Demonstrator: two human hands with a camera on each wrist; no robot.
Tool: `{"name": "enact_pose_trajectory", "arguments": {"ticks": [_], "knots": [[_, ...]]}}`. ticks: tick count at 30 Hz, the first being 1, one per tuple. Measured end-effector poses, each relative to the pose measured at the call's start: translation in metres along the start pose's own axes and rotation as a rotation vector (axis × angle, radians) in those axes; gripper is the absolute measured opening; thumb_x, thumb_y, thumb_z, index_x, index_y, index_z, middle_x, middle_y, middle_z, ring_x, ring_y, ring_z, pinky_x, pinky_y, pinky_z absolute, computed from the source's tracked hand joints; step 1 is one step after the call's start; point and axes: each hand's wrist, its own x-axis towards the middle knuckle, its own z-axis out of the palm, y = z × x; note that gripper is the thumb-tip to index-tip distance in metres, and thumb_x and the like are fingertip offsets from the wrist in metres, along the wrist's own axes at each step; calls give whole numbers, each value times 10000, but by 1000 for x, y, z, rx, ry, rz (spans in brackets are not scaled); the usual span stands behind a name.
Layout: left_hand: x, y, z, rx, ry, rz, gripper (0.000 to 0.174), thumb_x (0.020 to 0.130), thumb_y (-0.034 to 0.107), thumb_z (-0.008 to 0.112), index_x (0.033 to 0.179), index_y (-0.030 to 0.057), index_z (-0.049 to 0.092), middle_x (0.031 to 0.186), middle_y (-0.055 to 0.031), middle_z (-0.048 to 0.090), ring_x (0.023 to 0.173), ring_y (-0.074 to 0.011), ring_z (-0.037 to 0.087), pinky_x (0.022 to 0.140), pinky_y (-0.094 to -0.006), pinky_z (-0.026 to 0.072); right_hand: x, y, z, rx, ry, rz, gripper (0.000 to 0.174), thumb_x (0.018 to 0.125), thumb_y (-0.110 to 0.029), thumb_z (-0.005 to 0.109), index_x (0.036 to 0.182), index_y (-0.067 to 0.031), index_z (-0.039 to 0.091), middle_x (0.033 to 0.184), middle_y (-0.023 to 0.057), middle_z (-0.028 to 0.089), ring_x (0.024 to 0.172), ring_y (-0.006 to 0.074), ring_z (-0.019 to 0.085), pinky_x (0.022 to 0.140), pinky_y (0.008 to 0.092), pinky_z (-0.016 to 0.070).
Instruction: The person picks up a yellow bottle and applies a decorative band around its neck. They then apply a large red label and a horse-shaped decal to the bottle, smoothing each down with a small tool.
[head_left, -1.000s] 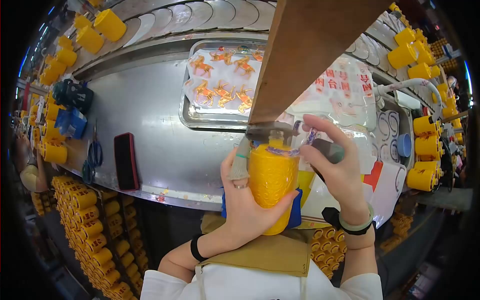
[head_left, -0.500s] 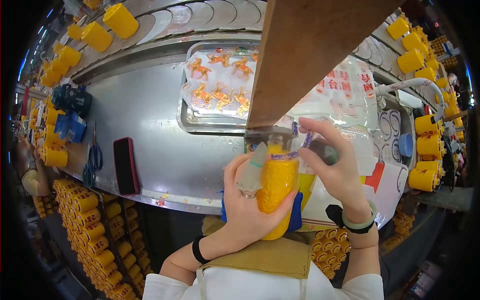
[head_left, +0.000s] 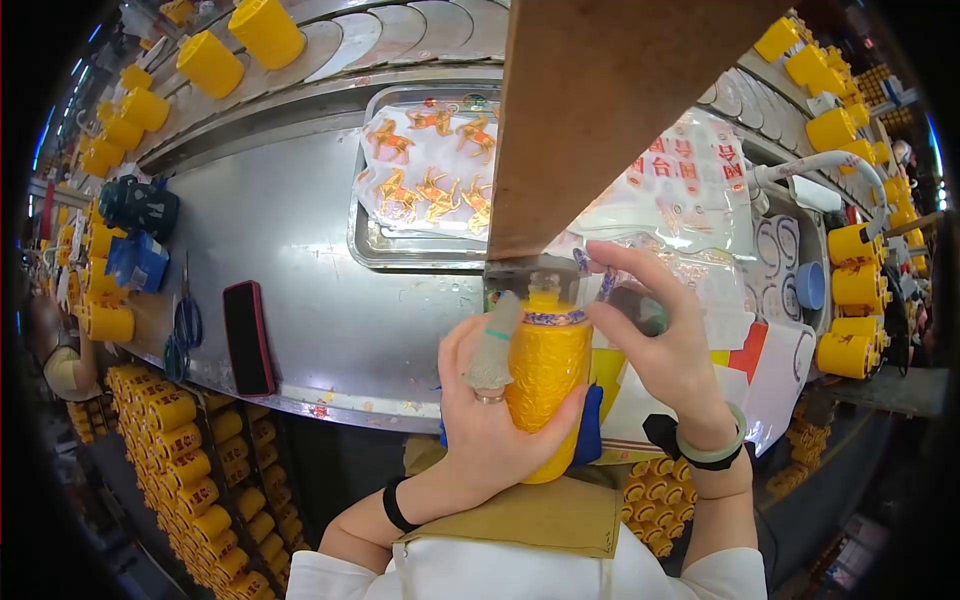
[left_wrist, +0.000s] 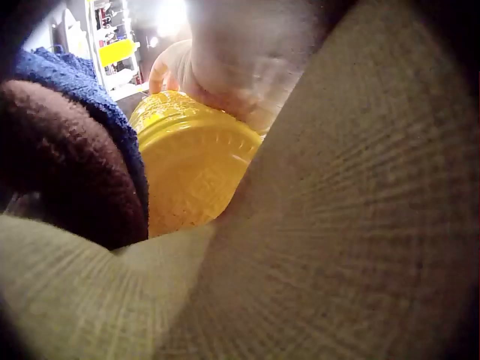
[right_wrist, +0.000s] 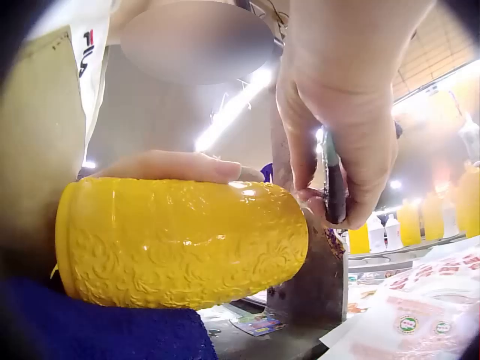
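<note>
Gripping the yellow embossed bottle [head_left: 548, 385] round its body, your left hand [head_left: 490, 428] has curled fingers, likely to steady it while leaving the shoulder reachable. It's in front of your torso by the near edge of the desk [head_left: 325, 300], blue towel [head_left: 590, 425] beside it, probably padding. Your right hand [head_left: 672, 350] holds the patterned strip's [head_left: 607, 284] loose end, thumb and forefinger slightly apart, apparently for control off the surface.
</note>
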Motion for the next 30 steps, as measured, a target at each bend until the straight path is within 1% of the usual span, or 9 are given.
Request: {"name": "enact_pose_trajectory", "arguments": {"ticks": [2, 8, 12, 15, 17, 18, 20, 23, 30], "knots": [[2, 3, 0, -3, 37, -2, 763, 728, 149, 884, 1386, -13, 535, 1275, -182, 568, 1228, -375, 498, 1038, -470, 434, 0, 5, 2, 11, 17, -48, 515, 868, 25, 728, 1370, -41, 630, 1185, 44, 653, 815, 79, 589, 758, 241, 491], [2, -1, 2, -6, 14, 59, 631, 742, 153, 871, 1303, 9, 623, 1287, -147, 596, 1214, -387, 531, 988, -482, 477, 0, 2, 3, -15, 10, -18, 525, 870, 11, 732, 1379, -69, 631, 1171, 52, 654, 811, 81, 583, 738, 248, 486], [2, -4, -2, -42, 0, 42, 637, 751, 152, 866, 1318, 8, 615, 1287, -153, 596, 1223, -382, 531, 996, -479, 477, -1, 12, -3, 44, 12, 51, 526, 871, -5, 741, 1380, -78, 629, 1122, 49, 644, 785, 88, 566, 713, 250, 476], [-2, -16, -6, -110, -34, 9, 655, 764, 148, 858, 1346, 8, 592, 1311, -176, 577, 1239, -378, 527, 1025, -467, 468, -6, 27, -9, -98, 53, 153, 498, 880, -4, 731, 1364, -84, 644, 1061, 59, 620, 742, 114, 539, 692, 262, 467], [-7, -20, -6, -273, -57, -129, 683, 774, 154, 854, 1376, 10, 564, 1340, -202, 550, 1259, -377, 519, 1058, -462, 454, -9, 28, -5, -314, 254, -148, 450, 860, 25, 725, 1292, -98, 701, 1060, 69, 596, 725, 146, 517, 687, 289, 468], [-6, -17, -6, -273, -57, -131, 683, 774, 154, 854, 1376, 10, 564, 1340, -202, 550, 1259, -377, 519, 1058, -462, 454, -13, 22, -3, -314, 253, -147, 450, 860, 25, 725, 1292, -98, 701, 1060, 69, 596, 725, 146, 517, 687, 289, 468], [-3, -8, -6, -52, -23, -5, 741, 751, 180, 883, 1390, 12, 547, 1360, -215, 529, 1276, -379, 514, 1068, -461, 452, -22, 4, 5, -288, 168, -297, 397, 841, 23, 747, 1214, -113, 751, 1111, 88, 593, 739, 176, 519, 688, 317, 470], [-1, -3, 0, -174, -15, -22, 788, 720, 204, 916, 1388, 10, 546, 1364, -214, 534, 1288, -386, 512, 1064, -465, 457, -24, 3, 16, -265, 83, -338, 384, 824, -9, 785, 1190, -124, 769, 1140, 91, 590, 750, 190, 527, 687, 327, 472], [0, -5, 0, -128, -37, -9, 753, 721, 190, 915, 1366, 6, 572, 1362, -178, 569, 1286, -375, 525, 1060, -466, 464, -25, 8, 22, -236, 91, -316, 307, 865, -75, 774, 1166, -133, 788, 1090, 85, 610, 762, 188, 533, 685, 319, 476]]}}
